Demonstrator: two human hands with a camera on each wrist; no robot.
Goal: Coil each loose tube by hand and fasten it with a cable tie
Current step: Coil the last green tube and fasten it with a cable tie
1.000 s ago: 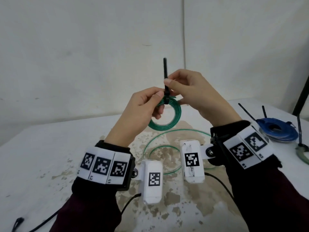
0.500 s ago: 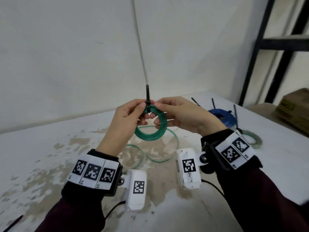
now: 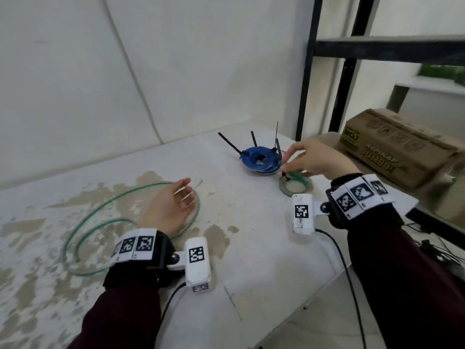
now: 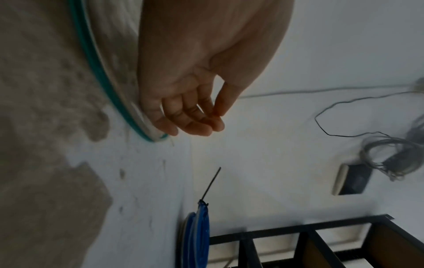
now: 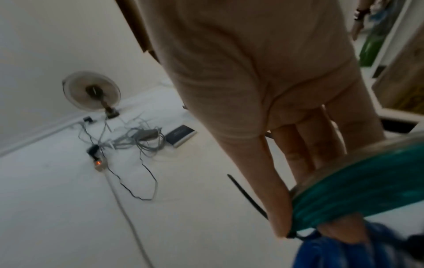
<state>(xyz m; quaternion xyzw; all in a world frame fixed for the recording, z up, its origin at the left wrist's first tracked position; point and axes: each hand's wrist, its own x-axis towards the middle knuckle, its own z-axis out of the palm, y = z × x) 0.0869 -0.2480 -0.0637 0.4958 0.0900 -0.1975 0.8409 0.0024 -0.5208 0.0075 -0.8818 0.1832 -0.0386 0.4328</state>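
**Tied green coil at right-hand fingers, beside blue coils**

Green coil, bound by a black cable tie, is pinched between thumb and fingers of the right hand. Fingers are clamped on the coil's rim; the tie's tail sticks out past the thumb. Whether the coil touches the pale coil lying flat on the tabletop just below the fingers, cannot tell.

Just beyond those fingers: stack of blue coils, tie tails upright.

Left hand hovers palm-sideways with fingers relaxed, slightly apart, holding nothing. Under and around them the loose green tube lies in wide loops on the stained tabletop.

To the right of the right hand: cardboard box on a black shelf frame.
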